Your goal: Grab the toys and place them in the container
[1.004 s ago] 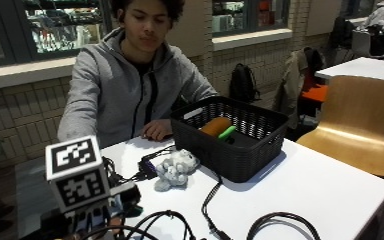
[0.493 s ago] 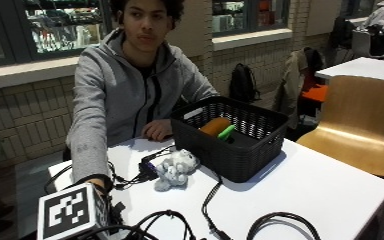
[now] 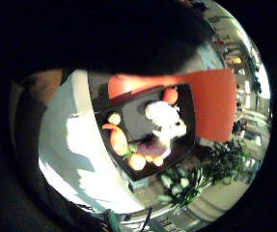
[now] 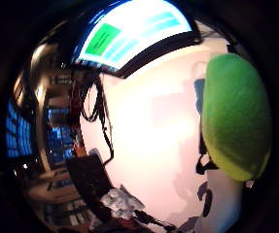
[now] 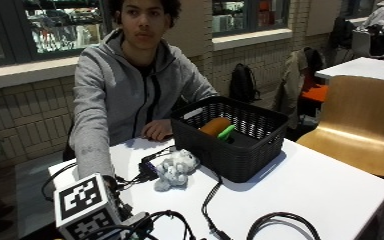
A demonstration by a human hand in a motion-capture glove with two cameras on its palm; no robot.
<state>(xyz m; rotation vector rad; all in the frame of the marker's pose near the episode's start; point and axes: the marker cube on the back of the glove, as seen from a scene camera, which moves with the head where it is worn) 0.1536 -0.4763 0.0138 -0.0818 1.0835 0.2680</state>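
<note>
The white desk (image 5: 325,185) carries my black woven plastic basket (image 5: 235,135), holding an orange toy (image 5: 214,125) and green piece (image 5: 226,132). A grey plush toy (image 5: 174,169) lies beside it, unmoved. My right hand has dropped lower toward the desk's near corner; I cannot tell its fingers.

Grey zip hoodie (image 5: 122,95); dark top under; long sleeves.

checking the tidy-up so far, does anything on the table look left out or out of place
Yes: a grey plush animal toy lies on the white table just outside the black woven plastic basket, beside loose black cables. An orange toy and a green toy already sit inside the basket.
</note>
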